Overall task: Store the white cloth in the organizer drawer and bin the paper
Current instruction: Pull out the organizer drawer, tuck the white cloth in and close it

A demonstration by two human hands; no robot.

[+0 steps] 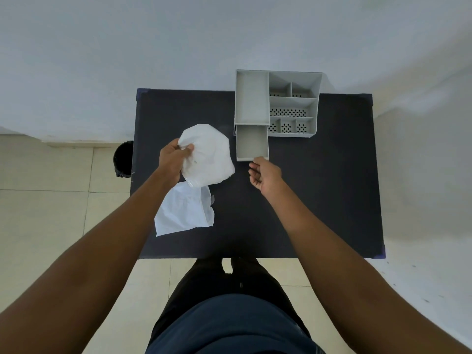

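My left hand [173, 159] pinches the white cloth [208, 155] by its left edge, fingers closed on it, cloth lifted above the black table [319, 200]. The organizer drawer [252, 143] is pulled out & empty, just right of the cloth, long axis running away from me. My right hand [265, 175] sits at the drawer's near lip, fingers loosely curled, holding nothing; can't tell if it touches. So I judge the next move is a short carry rightward w/ the left hand. The paper [182, 210] lies flat below the cloth, nearer my left hand; the black bin [124, 158] is on the floor off the table's left edge.
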